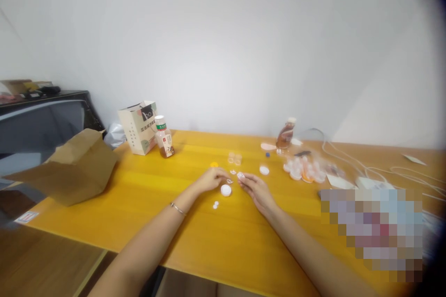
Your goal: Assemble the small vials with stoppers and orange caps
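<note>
Holding a blurry patterned piece [240, 175], the right hand [257, 190] partly covers it

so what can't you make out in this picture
Head view: the full shape of the yellow thing, partly hidden by the left hand.
Head view: markings on the patterned piece in the right hand, too small and blurred.
Head view: whatever lies under the pixelated patch.
Head view: the rest of the black and grey furniture, cut off by the left edge.
</note>
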Demonstrator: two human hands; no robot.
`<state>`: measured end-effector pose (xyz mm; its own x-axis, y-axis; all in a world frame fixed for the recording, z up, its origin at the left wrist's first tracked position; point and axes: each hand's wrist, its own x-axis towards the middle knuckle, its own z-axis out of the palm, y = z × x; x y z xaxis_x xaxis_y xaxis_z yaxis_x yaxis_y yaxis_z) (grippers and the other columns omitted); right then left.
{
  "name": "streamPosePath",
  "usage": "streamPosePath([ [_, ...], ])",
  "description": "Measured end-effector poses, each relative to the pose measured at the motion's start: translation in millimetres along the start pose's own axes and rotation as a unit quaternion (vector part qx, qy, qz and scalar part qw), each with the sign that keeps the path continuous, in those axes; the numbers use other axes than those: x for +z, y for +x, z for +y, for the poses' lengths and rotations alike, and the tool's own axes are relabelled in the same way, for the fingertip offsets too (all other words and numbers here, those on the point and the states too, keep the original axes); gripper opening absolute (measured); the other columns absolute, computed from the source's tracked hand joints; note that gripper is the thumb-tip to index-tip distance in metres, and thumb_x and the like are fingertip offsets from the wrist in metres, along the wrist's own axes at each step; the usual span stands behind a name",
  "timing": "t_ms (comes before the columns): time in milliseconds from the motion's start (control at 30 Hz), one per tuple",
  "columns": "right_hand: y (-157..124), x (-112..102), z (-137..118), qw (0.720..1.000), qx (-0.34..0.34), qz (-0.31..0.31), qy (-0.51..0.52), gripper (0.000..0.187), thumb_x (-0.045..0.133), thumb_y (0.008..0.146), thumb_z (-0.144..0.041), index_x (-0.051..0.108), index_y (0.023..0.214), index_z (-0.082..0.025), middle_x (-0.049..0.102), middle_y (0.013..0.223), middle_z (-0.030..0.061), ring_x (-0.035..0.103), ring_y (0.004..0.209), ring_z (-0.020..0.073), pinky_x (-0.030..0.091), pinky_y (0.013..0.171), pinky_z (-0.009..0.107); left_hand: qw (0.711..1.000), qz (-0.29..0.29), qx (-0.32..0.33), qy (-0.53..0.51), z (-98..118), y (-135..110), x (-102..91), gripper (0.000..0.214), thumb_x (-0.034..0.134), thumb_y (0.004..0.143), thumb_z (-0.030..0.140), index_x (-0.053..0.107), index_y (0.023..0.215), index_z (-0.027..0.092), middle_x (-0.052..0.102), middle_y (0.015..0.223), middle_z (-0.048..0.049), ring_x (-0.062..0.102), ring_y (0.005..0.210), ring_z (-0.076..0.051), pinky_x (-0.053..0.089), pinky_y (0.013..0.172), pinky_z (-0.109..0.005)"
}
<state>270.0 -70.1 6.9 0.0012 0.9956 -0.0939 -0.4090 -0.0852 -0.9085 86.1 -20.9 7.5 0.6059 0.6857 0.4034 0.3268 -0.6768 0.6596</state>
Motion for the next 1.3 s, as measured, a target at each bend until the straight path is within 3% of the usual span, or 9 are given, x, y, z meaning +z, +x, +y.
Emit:
streamPosePath([
  [167,1.2,-1.1,-0.1,0.999,-0.003,0.024,-0.034,0.019,0.074,0.052,-0.023,0.064,0.066,-0.017,0.065,0.062,-0.0010,0.057,0.059,0.0097,0.043,0.059,0.021,0.999,-0.047,0.013,0.004,-7.0,3.8,4.8,0.017,0.054,0.075,0.019,0.066,0.087,0.016,0.065,0.094,-0.0074,0.058,0.088,-0.015,0.043,0.081,-0.025],
  [300,-0.2,0.7,0.3,1.000,-0.005,0.023,-0.014,0.016,0.074,0.052,-0.022,0.063,0.062,-0.017,0.065,0.062,-0.0007,0.058,0.061,0.0092,0.045,0.065,0.021,0.998,-0.051,-0.008,0.022,-9.0,4.6,7.7,0.016,0.055,0.074,0.021,0.066,0.085,0.015,0.065,0.092,-0.0076,0.059,0.085,-0.015,0.044,0.077,-0.025],
  [600,-1.5,2.6,2.4,1.000,-0.006,0.007,0.024,0.016,0.072,0.056,-0.017,0.065,0.070,-0.018,0.067,0.071,-0.0013,0.061,0.074,0.0096,0.047,0.078,0.019,0.989,0.120,-0.085,-0.024,4.2,0.2,11.6,0.015,0.054,0.072,0.024,0.061,0.081,0.013,0.064,0.079,-0.0040,0.057,0.071,-0.012,0.044,0.065,-0.021],
  [767,-1.7,2.4,3.0,1.000,-0.002,-0.009,0.016,0.013,0.071,0.057,-0.018,0.066,0.069,-0.018,0.068,0.078,0.0009,0.061,0.082,0.0126,0.046,0.085,0.022,0.984,0.119,-0.079,-0.108,17.3,-1.0,12.8,0.019,0.055,0.073,0.028,0.062,0.083,0.012,0.065,0.082,-0.0057,0.059,0.075,-0.014,0.046,0.070,-0.024],
  [1000,-2.1,2.7,4.6,0.999,0.000,-0.039,0.002,0.014,0.071,0.060,-0.024,0.067,0.072,-0.017,0.068,0.086,0.0043,0.060,0.090,0.0159,0.045,0.089,0.027,0.972,0.165,-0.078,-0.146,26.6,1.6,20.1,0.019,0.057,0.072,0.022,0.062,0.087,0.013,0.066,0.084,-0.0066,0.060,0.077,-0.014,0.046,0.073,-0.025],
  [1300,-2.9,4.3,6.7,0.997,0.010,-0.077,0.006,0.018,0.071,0.060,-0.024,0.068,0.076,-0.017,0.068,0.088,0.0035,0.061,0.089,0.0145,0.044,0.091,0.025,0.976,0.209,-0.040,-0.052,35.2,0.7,20.3,0.014,0.059,0.072,0.024,0.066,0.081,0.016,0.059,0.079,-0.0036,0.054,0.074,-0.012,0.043,0.069,-0.023],
])
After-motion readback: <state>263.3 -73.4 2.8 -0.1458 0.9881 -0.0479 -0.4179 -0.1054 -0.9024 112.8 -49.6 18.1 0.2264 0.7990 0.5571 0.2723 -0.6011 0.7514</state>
